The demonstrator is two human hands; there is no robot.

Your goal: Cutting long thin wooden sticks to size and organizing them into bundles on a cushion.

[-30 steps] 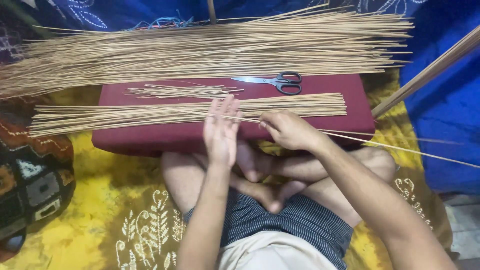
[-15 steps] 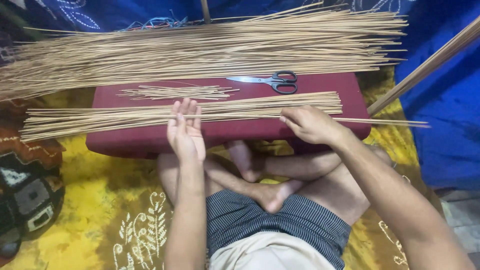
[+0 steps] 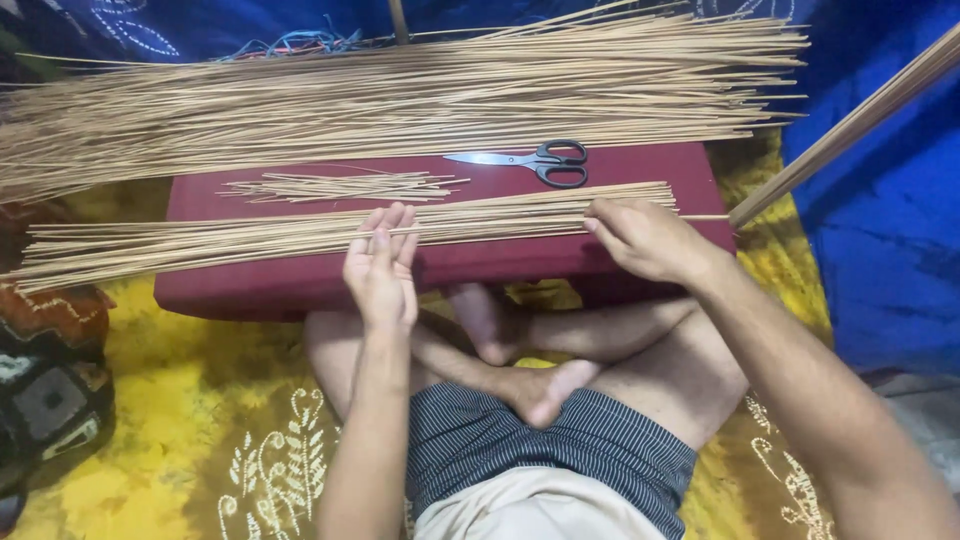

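Observation:
A flat row of long thin tan sticks (image 3: 240,240) lies across a dark red cushion (image 3: 500,262) in front of my crossed legs. My left hand (image 3: 381,268) is raised with fingers straight together, fingertips touching one stick that runs along the row. My right hand (image 3: 645,240) pinches the same single stick (image 3: 480,226) near its right end, at the right side of the row. A small loose pile of short sticks (image 3: 345,186) rests farther back on the cushion.
Black-handled scissors (image 3: 535,161) lie on the cushion's far side. A big heap of long sticks (image 3: 400,95) stretches across behind it. A bundle of sticks (image 3: 850,125) leans at the right against blue cloth. A yellow patterned mat (image 3: 180,420) covers the floor.
My right hand has pulled one stick leftward along the row, so its end no longer juts far to the right. My left hand moved left and opened flat against the sticks.

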